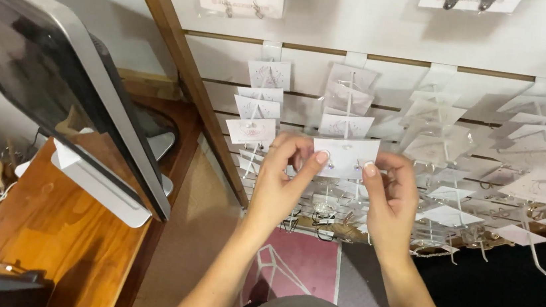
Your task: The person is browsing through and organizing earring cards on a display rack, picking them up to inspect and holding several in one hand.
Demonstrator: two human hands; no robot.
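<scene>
Small white rectangular earring card (345,157) sits pinched between both hands in the head view, held up in front of a white slatted display wall (379,23) at about the middle of the picture. Left hand (281,181) grips the card's left edge, thumb tip pressed on its front and the other fingers curled behind — right hand (390,195) does the same on the right edge, thumb on the front lower corner. Tiny studs show on the card near each thumb, too small to tell apart. Behind and around the card, many more white jewellery cards (261,99) hang in rows on wire hooks. To the left, a silver-framed computer monitor (59,86) stands on a brown wooden desk (52,232); below the hands lies a pink mat with a white line drawing (295,266).
</scene>
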